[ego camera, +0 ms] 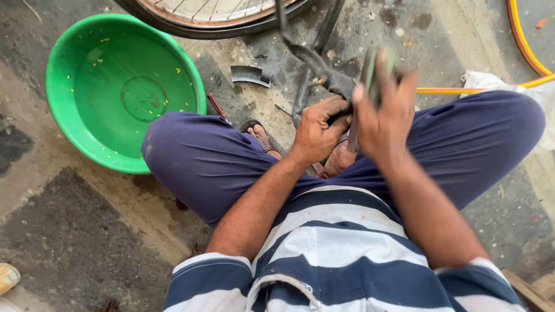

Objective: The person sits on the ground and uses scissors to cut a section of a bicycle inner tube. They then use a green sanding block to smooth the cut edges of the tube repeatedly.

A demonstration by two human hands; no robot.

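Pinned black rubber tube (324, 72) mid-frame under clenched left hand (317, 130) to steady it; gripped blurred flat tool (370, 78) in closed right hand (384, 115) above, green basin (124, 89) upper left

Our hands (352, 124) work hemmed between raised knees; a green basin (124, 86) blocks ten o'clock, a wheel (214, 17) twelve, bare floor (75, 242) opens at eight.

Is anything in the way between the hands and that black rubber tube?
Nothing visible. The left hand already grips the black rubber tube directly, and the right hand, blurred, holds a flat tool right beside it. The green basin sits off to the side.
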